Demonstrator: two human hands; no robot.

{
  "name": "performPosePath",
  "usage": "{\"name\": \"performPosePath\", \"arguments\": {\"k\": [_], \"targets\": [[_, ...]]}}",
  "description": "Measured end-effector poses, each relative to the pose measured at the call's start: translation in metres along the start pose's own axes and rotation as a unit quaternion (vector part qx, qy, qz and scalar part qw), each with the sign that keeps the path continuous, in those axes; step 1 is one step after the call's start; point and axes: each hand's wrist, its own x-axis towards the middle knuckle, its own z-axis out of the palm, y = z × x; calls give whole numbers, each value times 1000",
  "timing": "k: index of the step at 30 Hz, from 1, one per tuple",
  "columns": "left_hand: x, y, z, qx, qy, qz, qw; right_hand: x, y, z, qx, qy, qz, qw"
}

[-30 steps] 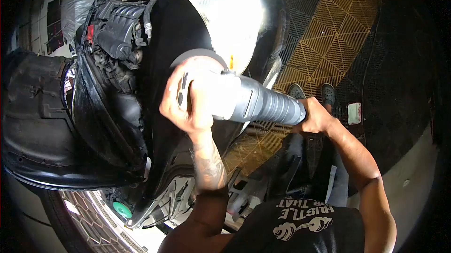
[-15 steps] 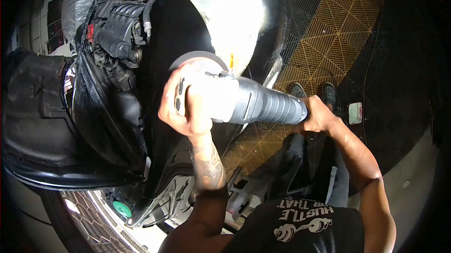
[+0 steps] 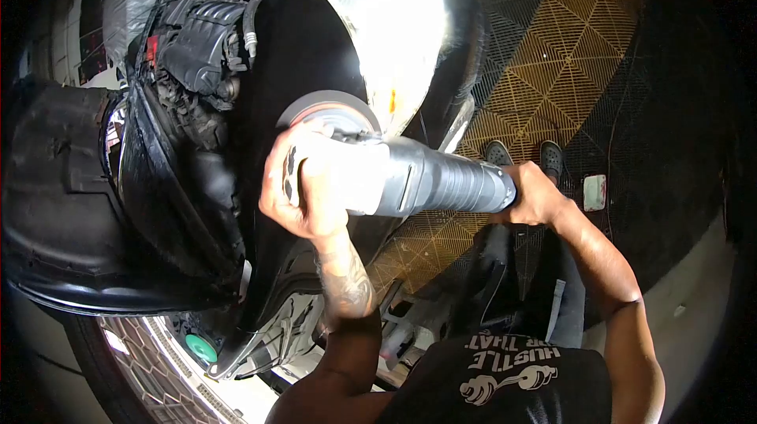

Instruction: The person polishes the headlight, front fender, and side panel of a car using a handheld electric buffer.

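Note:
A grey car polisher (image 3: 449,178) lies across the middle of the view, its front part washed out by bright light. Its round pad (image 3: 335,109) sits at the black car fender (image 3: 303,38); whether it presses flat there I cannot tell. My left hand (image 3: 303,180) is closed around the handle at the polisher's head, close behind the pad. At the other end, my right hand (image 3: 536,194) wraps around the rear of the grey body.
An engine bay (image 3: 201,46) lies exposed on the left, beside a large black panel (image 3: 55,187). Glare covers another body panel (image 3: 394,14) at the top. Black and yellow floor tiles (image 3: 552,69) spread at right, with a small white pad (image 3: 594,192) on the dark floor.
The polisher's head and my left hand have shifted slightly left and down, and more of the pad shows. My right hand stays nearly in place.

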Motion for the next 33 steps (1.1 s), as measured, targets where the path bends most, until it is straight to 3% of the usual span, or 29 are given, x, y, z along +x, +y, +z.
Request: {"name": "performPosePath", "arguments": {"k": [2,11,18,20,33], "targets": [[-3,0,-13,0,-24,37,999,0,1,8,-44,23,-52,997],[2,-1,2,-60,10,-18,998,-4,-10,-5,-25,9,-14,1000],[28,-14,27,-78,-40,-27,996,-2,-2,-8,19,53,-32,998],[28,-14,29,-83,-36,-25,996,-2,-2,-10,34,34,21,999],[29,-16,29,-71,-39,-20,997,-1,-4,-7,18,56,-16,998]]}}
